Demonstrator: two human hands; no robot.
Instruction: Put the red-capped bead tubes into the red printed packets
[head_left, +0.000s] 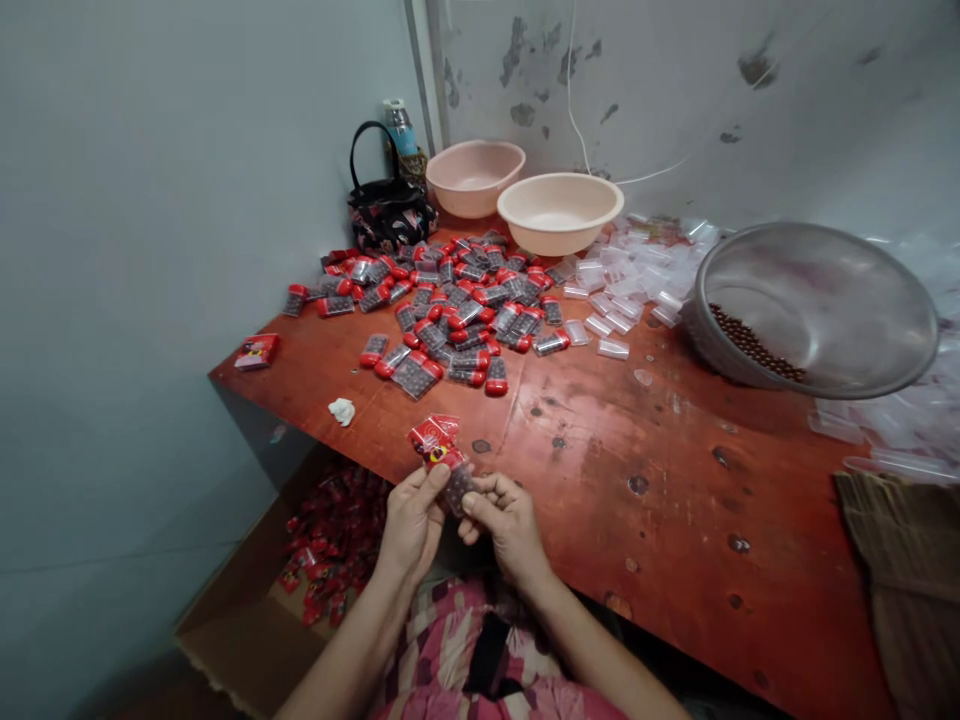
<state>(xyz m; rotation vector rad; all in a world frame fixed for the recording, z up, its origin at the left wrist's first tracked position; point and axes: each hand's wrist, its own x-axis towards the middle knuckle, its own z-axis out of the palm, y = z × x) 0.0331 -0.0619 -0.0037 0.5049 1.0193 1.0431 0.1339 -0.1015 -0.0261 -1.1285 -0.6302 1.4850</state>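
Note:
In front of my lap, at the table's near edge, both hands are closed on one small item. My left hand pinches a red printed wrapper with a yellow and black picture, which sits over the upper end of a small clear container of dark balls. My right hand grips the lower side of that container between thumb and fingers. Beyond the hands lies a heap of red-capped containers filled with dark balls. How far the wrapper covers the held container is partly hidden by my fingers.
Below the red table, at left, a cardboard box holds many red packets. A grey bowl with brown balls stands at right, near clear plastic sleeves. Two basins, a handbag and brown cardboard are around.

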